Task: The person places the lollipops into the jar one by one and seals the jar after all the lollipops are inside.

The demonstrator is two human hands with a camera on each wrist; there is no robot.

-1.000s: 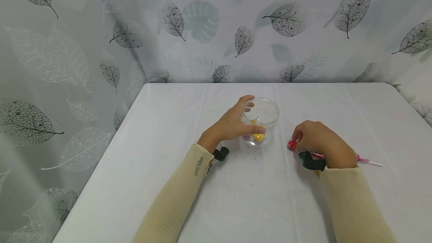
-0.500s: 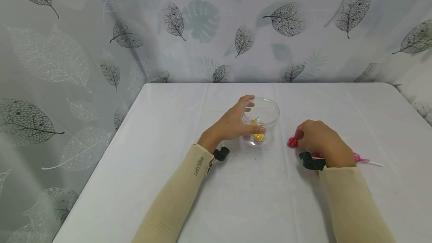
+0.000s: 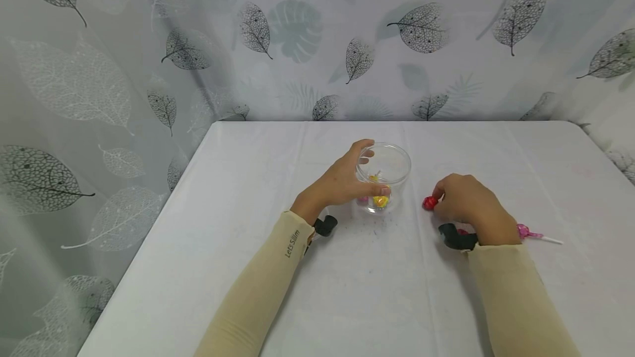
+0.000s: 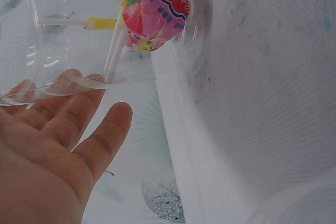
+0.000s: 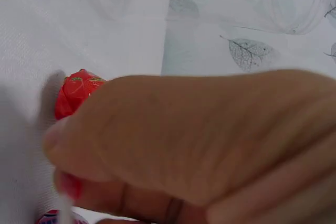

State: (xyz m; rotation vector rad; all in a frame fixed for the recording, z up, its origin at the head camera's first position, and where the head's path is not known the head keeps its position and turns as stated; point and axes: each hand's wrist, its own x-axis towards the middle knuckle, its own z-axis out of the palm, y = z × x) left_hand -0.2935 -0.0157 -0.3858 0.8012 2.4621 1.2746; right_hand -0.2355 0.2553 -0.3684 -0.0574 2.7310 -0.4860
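My left hand grips a clear plastic jar round its left side, thumb in front and fingers behind. Inside are several lollipops: a pink one stands out in the left wrist view, with yellow wrappers beside it, and a yellow one shows through the wall in the head view. To the right of the jar, my right hand pinches a red-wrapped lollipop just below its head, close over the table. Its white stick points back under the hand, blurred.
A pink lollipop with a white stick lies beside the right wrist on the white-covered table. Another wrapped lollipop peeks out at the lower edge of the right wrist view. A leaf-print curtain hangs behind the table.
The red lollipop and my right hand have shifted slightly toward the far side of the table. My left hand and the jar stay put.
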